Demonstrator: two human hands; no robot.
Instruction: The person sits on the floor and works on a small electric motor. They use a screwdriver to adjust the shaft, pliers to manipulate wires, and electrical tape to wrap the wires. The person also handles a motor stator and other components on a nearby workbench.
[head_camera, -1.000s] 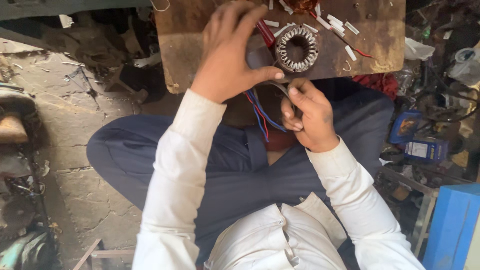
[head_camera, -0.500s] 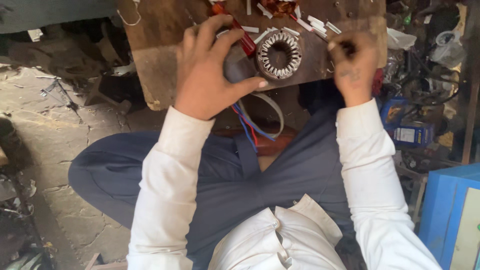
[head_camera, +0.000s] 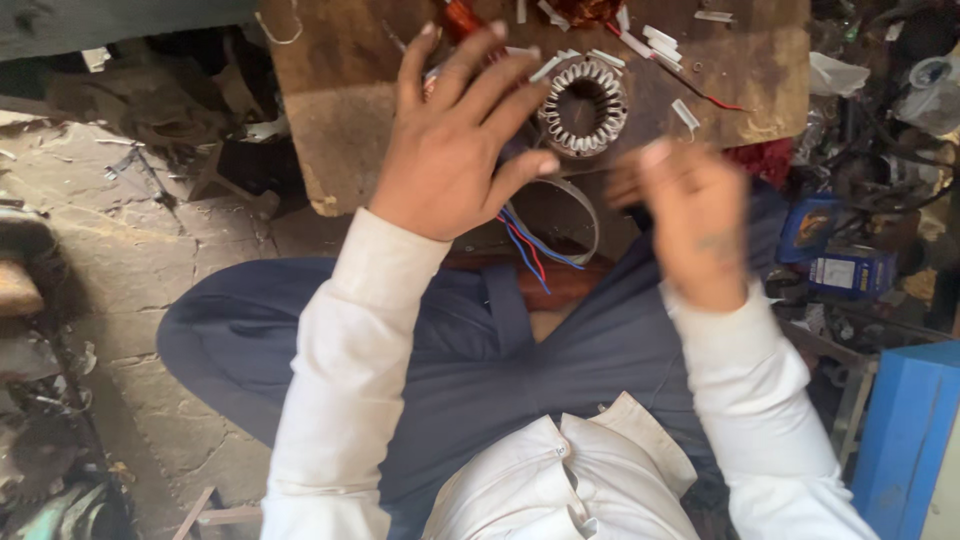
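My left hand (head_camera: 455, 140) lies spread on a worn wooden board (head_camera: 340, 100), fingers apart, its thumb next to a round metal motor stator (head_camera: 612, 125) lined with white insulation slips. Red and blue wires (head_camera: 530, 250) trail from under that hand over the board's near edge, beside a pale looped band (head_camera: 592, 215). My right hand (head_camera: 690, 225) is blurred, in front of the board to the right of the stator; its fingers look bent, and I cannot make out anything in them. A reddish copper coil (head_camera: 462, 15) peeks out beyond my left fingers.
Loose white paper strips (head_camera: 660, 40) and a red wire (head_camera: 725, 103) lie on the board's far side. Small blue boxes (head_camera: 845, 270) and tangled cables crowd the right. A large blue crate (head_camera: 905, 430) stands at the near right. Stone floor and scrap lie to the left.
My right hand has dropped back from the board's right end toward my lap, blurred with motion. My left hand has lifted its fingers and spread wider beside the stator.
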